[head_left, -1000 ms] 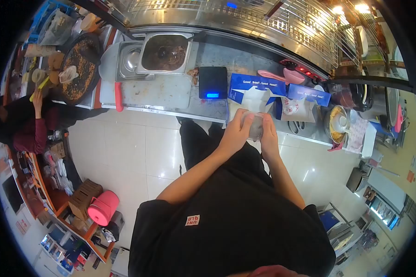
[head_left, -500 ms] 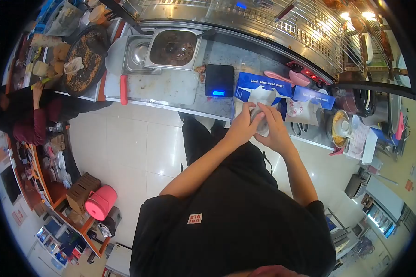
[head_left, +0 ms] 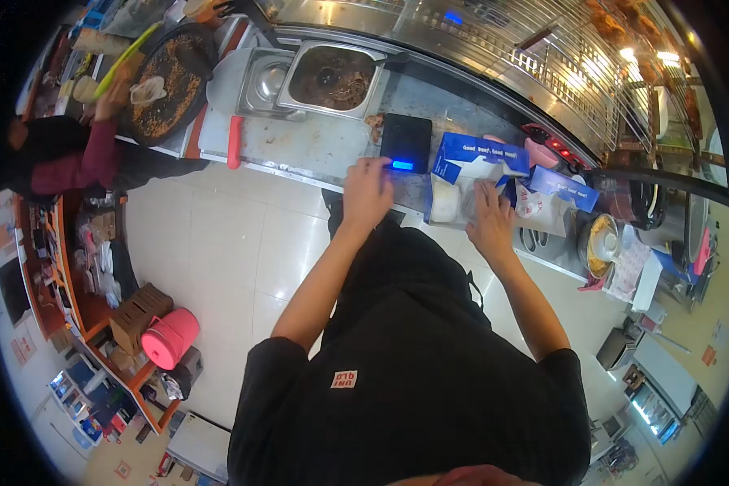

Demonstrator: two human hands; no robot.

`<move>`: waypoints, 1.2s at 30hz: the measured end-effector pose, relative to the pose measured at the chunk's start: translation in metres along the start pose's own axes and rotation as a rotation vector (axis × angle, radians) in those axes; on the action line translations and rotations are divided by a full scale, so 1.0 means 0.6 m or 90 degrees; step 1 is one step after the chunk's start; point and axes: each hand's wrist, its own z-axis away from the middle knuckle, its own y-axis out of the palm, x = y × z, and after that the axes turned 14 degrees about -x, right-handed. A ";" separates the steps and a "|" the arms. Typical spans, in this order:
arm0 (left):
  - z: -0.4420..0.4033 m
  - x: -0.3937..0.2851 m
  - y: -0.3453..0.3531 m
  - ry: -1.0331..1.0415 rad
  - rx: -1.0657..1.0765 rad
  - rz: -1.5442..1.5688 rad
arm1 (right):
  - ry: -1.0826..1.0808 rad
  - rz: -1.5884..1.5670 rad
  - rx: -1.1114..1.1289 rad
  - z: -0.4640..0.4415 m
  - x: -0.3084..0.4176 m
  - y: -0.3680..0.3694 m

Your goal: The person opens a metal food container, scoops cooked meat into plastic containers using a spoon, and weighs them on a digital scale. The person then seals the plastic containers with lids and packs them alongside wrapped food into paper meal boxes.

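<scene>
My left hand [head_left: 368, 193] is open over the counter's front edge, its fingers stretched toward the black scale [head_left: 405, 139] with a lit blue display. It holds nothing. In the open blue-and-white takeaway box [head_left: 482, 151] my right hand [head_left: 492, 217] has its fingers around a small clear tub [head_left: 468, 197], partly hidden by them. A white wrapped item [head_left: 445, 199] sits on the left side of this box. Just right of it stands a second blue takeaway box [head_left: 564, 189] with a white printed packet [head_left: 535, 204].
Metal pans, one with dark meat [head_left: 336, 79], stand behind the cutting board [head_left: 300, 139], near a red handle [head_left: 235, 142]. Right of the boxes are scissors [head_left: 533, 238] and a round pan [head_left: 598, 240]. At far left a co-worker's hand [head_left: 117, 89] is beside a dark tray [head_left: 170, 85].
Both hands held the small clear tub above the counter edge. My left hand let go and moved left toward the scale; my right hand brought the tub down into the box.
</scene>
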 end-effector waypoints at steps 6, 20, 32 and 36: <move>0.005 -0.030 0.051 0.099 0.114 -0.050 | -0.030 -0.021 0.042 -0.007 0.005 -0.012; 0.074 -0.030 0.075 -0.089 0.192 0.091 | -0.242 0.104 0.081 -0.376 -0.040 0.091; 0.101 0.018 0.017 -0.266 0.105 0.150 | -0.341 -0.061 0.157 -0.412 0.066 0.055; 0.089 0.026 0.006 -0.295 0.128 0.145 | -0.351 -0.069 0.184 -0.405 0.101 0.096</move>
